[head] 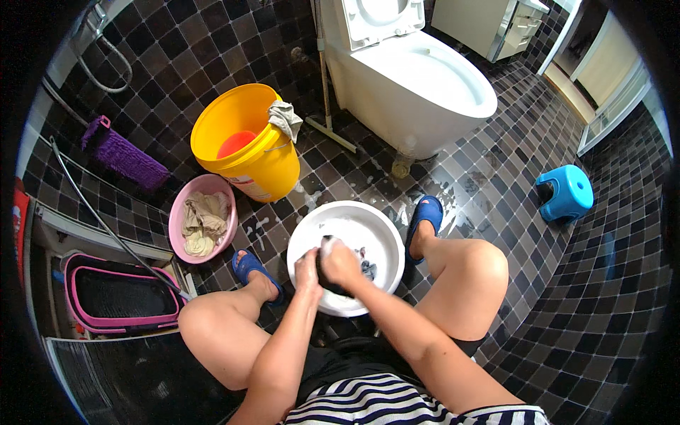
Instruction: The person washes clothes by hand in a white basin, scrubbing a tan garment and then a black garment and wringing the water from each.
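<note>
Over a white plastic basin (385,228) on the floor between my feet, my left hand (307,271) and my right hand (340,263) are pressed close together. Both grip a dark wet cloth (332,284), which shows between and below them with whitish suds at its upper end. What kind of garment it is, I cannot tell. Inside the basin, right of my right hand, lies a small grey and dark patterned cloth (368,269). Part of the basin's bottom is hidden by my hands and forearms.
A yellow bucket (271,170) with a grey rag (285,119) over its rim stands beyond the basin, near a pink basin (175,234) of beige clothes (204,218). A toilet (372,101), floor squeegee (332,135) and blue stool (568,191) stand around. The tiled floor (467,180) is wet.
</note>
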`<action>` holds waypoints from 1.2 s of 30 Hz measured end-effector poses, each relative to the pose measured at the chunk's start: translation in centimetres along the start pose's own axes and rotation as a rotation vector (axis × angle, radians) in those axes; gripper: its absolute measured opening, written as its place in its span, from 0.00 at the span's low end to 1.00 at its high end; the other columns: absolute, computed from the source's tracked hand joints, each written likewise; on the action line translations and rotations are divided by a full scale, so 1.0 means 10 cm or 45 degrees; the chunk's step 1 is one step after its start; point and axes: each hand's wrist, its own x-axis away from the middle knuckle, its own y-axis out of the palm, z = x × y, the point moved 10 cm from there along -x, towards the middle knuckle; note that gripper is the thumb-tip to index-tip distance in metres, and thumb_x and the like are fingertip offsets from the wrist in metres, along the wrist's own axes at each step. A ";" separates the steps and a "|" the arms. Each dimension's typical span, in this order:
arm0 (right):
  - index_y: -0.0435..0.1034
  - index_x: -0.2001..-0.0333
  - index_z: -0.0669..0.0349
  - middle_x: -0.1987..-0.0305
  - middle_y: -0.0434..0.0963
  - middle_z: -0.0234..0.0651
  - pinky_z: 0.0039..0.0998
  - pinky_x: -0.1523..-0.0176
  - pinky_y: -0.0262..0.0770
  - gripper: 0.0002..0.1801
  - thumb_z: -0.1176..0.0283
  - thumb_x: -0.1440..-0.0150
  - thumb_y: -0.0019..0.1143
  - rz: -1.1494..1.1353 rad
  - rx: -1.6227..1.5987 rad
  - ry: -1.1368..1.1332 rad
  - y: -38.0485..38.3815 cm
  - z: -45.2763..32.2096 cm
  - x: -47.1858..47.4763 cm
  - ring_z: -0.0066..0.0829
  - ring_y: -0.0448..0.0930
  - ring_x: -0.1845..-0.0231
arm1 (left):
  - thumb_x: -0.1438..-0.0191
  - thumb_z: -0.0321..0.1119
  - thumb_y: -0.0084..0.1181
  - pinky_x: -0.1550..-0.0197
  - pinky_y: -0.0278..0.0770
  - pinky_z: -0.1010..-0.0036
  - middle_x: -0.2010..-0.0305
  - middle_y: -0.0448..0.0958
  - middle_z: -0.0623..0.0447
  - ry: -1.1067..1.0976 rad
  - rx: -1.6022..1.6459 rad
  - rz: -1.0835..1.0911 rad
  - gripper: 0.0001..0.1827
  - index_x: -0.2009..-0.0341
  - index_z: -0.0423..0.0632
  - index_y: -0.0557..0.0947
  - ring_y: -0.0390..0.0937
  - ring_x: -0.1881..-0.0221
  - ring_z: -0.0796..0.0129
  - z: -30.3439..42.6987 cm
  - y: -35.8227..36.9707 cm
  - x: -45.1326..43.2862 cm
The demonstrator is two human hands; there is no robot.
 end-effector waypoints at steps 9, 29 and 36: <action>0.74 0.59 0.60 0.61 0.79 0.38 0.34 0.48 0.71 0.19 0.57 0.46 0.47 -0.245 -1.789 0.667 0.64 0.75 -0.11 0.33 0.77 0.55 | 0.46 0.37 0.55 0.62 0.74 0.72 0.67 0.76 0.52 0.087 0.186 0.124 0.12 0.66 0.40 0.77 0.75 0.66 0.67 0.46 -0.02 0.03; 0.69 0.56 0.65 0.61 0.76 0.38 0.28 0.48 0.67 0.20 0.74 0.55 0.51 -0.111 -0.679 -0.196 -0.24 -0.06 -0.11 0.30 0.74 0.56 | 0.53 0.44 0.65 0.51 0.75 0.68 0.52 0.74 0.51 -0.603 0.113 -0.772 0.33 0.45 0.46 0.67 0.74 0.53 0.65 -0.02 0.47 0.49; 0.67 0.48 0.58 0.50 0.72 0.40 0.27 0.42 0.62 0.29 0.80 0.60 0.47 -0.306 -0.489 -0.543 -0.35 -0.42 -0.02 0.29 0.70 0.47 | 0.55 0.26 0.64 0.58 0.79 0.72 0.58 0.76 0.48 -0.531 -0.196 -0.882 0.24 0.52 0.40 0.72 0.78 0.60 0.65 -0.03 0.55 0.69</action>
